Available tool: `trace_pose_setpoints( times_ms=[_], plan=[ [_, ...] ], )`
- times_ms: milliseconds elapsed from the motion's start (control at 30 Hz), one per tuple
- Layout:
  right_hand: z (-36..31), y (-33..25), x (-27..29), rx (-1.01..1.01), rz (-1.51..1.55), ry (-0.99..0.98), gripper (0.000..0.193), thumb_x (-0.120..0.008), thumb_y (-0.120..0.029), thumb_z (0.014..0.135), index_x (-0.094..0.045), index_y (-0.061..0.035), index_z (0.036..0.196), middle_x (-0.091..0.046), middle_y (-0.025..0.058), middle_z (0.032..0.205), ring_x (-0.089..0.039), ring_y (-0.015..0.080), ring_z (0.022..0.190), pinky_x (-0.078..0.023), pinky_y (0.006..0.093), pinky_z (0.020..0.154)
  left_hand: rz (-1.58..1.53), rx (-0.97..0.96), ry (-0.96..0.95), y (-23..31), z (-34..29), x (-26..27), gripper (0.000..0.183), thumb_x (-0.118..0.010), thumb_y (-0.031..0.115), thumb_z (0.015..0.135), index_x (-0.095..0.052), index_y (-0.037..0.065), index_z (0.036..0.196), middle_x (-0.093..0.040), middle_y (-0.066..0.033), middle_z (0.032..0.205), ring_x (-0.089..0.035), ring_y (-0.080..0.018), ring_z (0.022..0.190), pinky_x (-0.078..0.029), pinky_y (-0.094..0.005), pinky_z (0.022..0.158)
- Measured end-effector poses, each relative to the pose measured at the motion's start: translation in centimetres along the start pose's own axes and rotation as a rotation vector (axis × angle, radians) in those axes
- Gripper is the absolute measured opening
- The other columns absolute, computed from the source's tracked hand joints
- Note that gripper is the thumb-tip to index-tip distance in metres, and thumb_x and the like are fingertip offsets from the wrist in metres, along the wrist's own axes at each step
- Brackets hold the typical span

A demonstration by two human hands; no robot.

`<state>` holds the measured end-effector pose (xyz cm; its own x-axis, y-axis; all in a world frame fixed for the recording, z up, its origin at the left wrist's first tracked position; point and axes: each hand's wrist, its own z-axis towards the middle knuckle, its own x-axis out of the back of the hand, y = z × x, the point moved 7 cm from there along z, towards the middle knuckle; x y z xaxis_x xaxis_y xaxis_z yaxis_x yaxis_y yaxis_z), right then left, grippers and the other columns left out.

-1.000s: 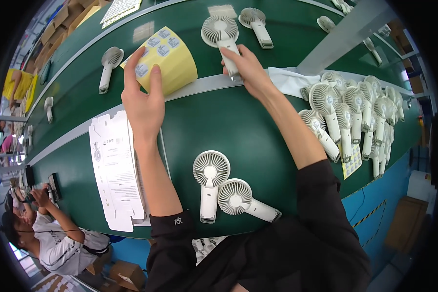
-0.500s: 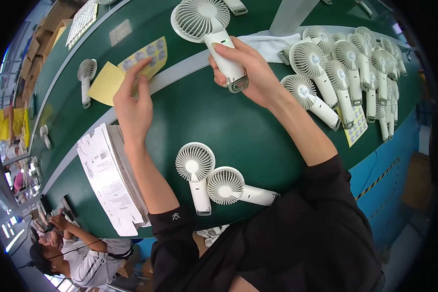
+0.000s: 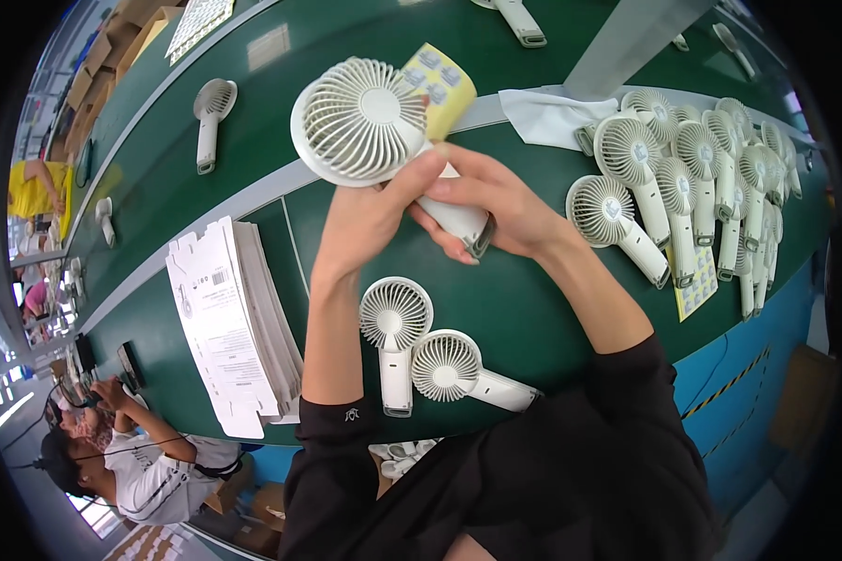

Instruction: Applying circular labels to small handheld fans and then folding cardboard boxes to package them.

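Observation:
A white handheld fan (image 3: 360, 117) is held up over the table, its round grille tilted to the upper left. My right hand (image 3: 500, 201) is closed round its handle. My left hand (image 3: 365, 220) grips the fan where the handle meets the head, the thumb lying on the handle and the other fingers mostly hidden behind the grille. From behind the grille sticks out a yellow sticker sheet (image 3: 451, 93) with grey stickers; whether my left fingers hold it I cannot tell. Below my hands, two more handheld fans, one upright (image 3: 396, 346) and one slanted (image 3: 468, 372), lie touching on the green table.
Several fans (image 3: 678, 187) lie heaped at the right, over another sticker sheet (image 3: 694, 285). Beside them is a white cloth (image 3: 552, 117). A stack of flat printed cartons (image 3: 234, 327) lies at left. A grey post (image 3: 631, 47) rises behind. A co-worker (image 3: 150, 458) sits at lower left.
The fan has come down and left, and my left hand has moved right to grip it too. The yellow sheet has gone from the left to behind the fan. The view has shifted.

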<state>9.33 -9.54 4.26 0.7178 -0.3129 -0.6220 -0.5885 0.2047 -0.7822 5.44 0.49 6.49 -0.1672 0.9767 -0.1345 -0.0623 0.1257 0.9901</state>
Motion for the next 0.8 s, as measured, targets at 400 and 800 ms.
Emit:
trace_pose_setpoints(
  times_ms=[400, 800],
  plan=[
    [-0.4, 0.1, -1.3, -0.055, 0.103, -0.105, 0.029, -0.051, -0.016, 0.101, -0.045, -0.0009, 0.125, -0.057, 0.0124, 0.08, -0.055, 0.0159, 0.053, -0.045, 0.0284, 0.043, 0.019, -0.053, 0.033, 1.5, 0.0, -0.3, 0.033, -0.068, 0.018, 0.093, -0.062, -0.004, 0.117, -0.069, -0.0085, 0.099, -0.068, -0.0132, 0.074, -0.054, -0.024, 0.055],
    [-0.3, -1.1, -1.7, 0.184, -0.488, 0.274, 0.03, -0.058, -0.009, 0.098, -0.042, -0.0041, 0.123, -0.06, 0.0063, 0.084, -0.058, 0.0102, 0.061, -0.047, 0.0258, 0.051, -0.356, 0.069, 0.221, 0.2, 0.1, -1.1, 0.043, -0.076, 0.017, 0.087, -0.061, -0.002, 0.122, -0.067, -0.01, 0.101, -0.066, -0.0152, 0.07, -0.052, -0.0273, 0.045]
  ],
)
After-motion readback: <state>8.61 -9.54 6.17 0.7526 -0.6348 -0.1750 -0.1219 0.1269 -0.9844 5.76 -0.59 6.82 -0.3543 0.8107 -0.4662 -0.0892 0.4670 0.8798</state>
